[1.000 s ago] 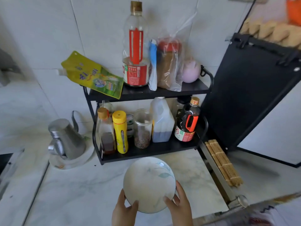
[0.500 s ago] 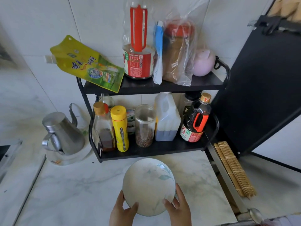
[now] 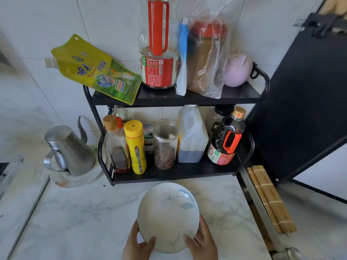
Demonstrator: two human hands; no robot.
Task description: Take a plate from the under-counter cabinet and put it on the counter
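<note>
A round white plate (image 3: 168,214) with a pale green leaf print is held over the marble counter (image 3: 75,218), just in front of the black rack. My left hand (image 3: 138,247) grips its near left rim, thumb on top. My right hand (image 3: 203,243) grips its near right rim the same way. Whether the plate touches the counter, I cannot tell. The cabinet is out of view.
A black two-tier rack (image 3: 174,171) of bottles and jars stands right behind the plate. A steel kettle (image 3: 69,151) on a white dish sits at the left. A rolled bamboo mat (image 3: 270,197) lies along a metal rail at the right, beside a black panel (image 3: 304,102).
The view has drawn closer to the rack and tipped down. The plate stays in both hands and has shifted slightly forward over the counter.
</note>
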